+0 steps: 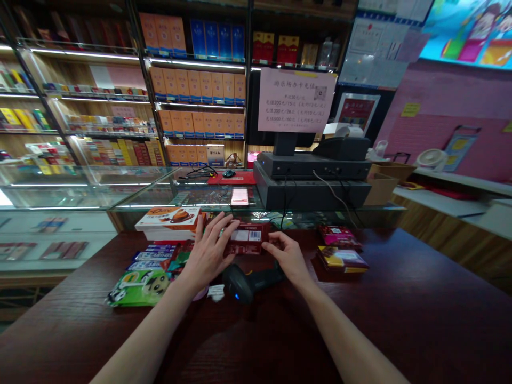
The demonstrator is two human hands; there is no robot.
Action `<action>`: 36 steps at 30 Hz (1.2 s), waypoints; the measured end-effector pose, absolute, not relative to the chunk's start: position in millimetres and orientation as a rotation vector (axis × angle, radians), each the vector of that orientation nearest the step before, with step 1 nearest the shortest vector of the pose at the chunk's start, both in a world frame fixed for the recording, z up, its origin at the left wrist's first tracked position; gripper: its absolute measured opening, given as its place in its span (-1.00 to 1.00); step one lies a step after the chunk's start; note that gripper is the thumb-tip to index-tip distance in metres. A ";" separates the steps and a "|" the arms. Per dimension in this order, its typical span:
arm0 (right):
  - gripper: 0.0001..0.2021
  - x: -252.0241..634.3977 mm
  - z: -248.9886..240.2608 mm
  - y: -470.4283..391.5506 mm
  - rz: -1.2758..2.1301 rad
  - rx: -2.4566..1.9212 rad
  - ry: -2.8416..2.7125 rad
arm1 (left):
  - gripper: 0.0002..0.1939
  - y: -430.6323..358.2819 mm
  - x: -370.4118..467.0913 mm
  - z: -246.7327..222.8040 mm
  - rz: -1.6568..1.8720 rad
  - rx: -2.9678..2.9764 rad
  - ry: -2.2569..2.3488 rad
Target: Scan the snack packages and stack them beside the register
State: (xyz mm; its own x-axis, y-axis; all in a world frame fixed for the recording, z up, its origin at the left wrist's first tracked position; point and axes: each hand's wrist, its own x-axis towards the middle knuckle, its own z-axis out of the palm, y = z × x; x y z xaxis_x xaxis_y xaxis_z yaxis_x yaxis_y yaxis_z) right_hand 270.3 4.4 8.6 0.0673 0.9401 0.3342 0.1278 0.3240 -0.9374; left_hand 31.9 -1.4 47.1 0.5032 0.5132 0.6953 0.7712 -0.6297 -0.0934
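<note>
A dark red box (250, 234) with a white barcode label faces me near the back of the brown table. My left hand (212, 246) lies over its left end with the fingers spread. At the box's right end my right hand (285, 252) grips the edge between thumb and fingers. Just in front, a black barcode scanner (244, 285) with a blue light lies on the table. Left of my left hand are an orange and white box (170, 223), blue-white packets (150, 258) and a green panda packet (138, 287). A crumpled white paper (216, 292) is beside the scanner.
Yellow-brown packs (343, 259) and a pink-red pack (340, 236) lie on the right side of the brown table (384, 320). Behind it stand a glass counter (140, 197), a mouse (229, 173), a black register (312, 181) with hanging cables, and stocked shelves.
</note>
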 end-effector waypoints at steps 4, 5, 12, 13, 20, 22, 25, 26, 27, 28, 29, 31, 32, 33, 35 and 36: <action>-0.65 269.9 9.2 3.9 0.858 -1.068 -1.357 | -0.22 0.7 30.6 46.0 -0.925 -2.323 -1.119; -0.65 269.7 9.4 3.6 0.857 -1.070 -1.360 | -0.22 1.5 30.1 45.6 -0.920 -2.321 -1.138; -0.68 268.7 11.4 2.4 0.826 -1.083 -1.356 | -0.15 4.7 28.1 43.9 -0.825 -2.336 -1.229; -0.69 268.6 11.6 2.3 0.827 -1.081 -1.356 | -0.16 4.8 28.3 43.7 -0.817 -2.322 -1.236; -0.72 268.5 10.7 2.1 0.769 -1.121 -1.370 | -0.11 5.4 31.1 40.7 -0.850 -2.335 -1.315; -0.73 268.6 8.6 3.3 0.771 -1.123 -1.364 | -0.10 5.9 31.8 40.0 -0.867 -2.393 -1.359; -0.72 268.7 5.7 5.5 0.779 -1.126 -1.340 | -0.12 6.6 32.5 39.8 -0.929 -2.498 -1.385; -0.70 268.7 5.3 6.0 0.781 -1.130 -1.332 | -0.15 6.8 32.6 39.9 -0.961 -2.536 -1.377; -0.69 268.7 5.1 6.3 0.783 -1.133 -1.324 | -0.19 6.8 32.7 40.1 -0.997 -2.573 -1.363; -0.68 268.7 5.2 6.4 0.784 -1.134 -1.317 | -0.25 6.8 32.7 40.4 -1.038 -2.600 -1.351; -0.67 268.7 5.4 6.4 0.784 -1.133 -1.310 | -0.31 6.7 32.6 40.7 -1.080 -2.616 -1.346; -0.65 268.7 5.8 6.2 0.780 -1.128 -1.294 | -0.42 6.5 32.6 40.7 -1.171 -2.615 -1.346; -0.65 268.8 5.9 6.1 0.778 -1.124 -1.286 | -0.45 6.5 32.6 40.4 -1.219 -2.598 -1.346; -0.65 268.8 5.9 6.1 0.775 -1.121 -1.279 | -0.49 6.6 32.6 39.8 -1.269 -2.570 -1.343; -0.65 269.1 6.1 6.1 0.759 -1.116 -1.273 | -0.53 7.3 32.7 38.2 -1.360 -2.497 -1.361; -0.66 269.4 6.4 6.1 0.742 -1.117 -1.278 | -0.54 7.9 32.6 37.3 -1.402 -2.455 -1.388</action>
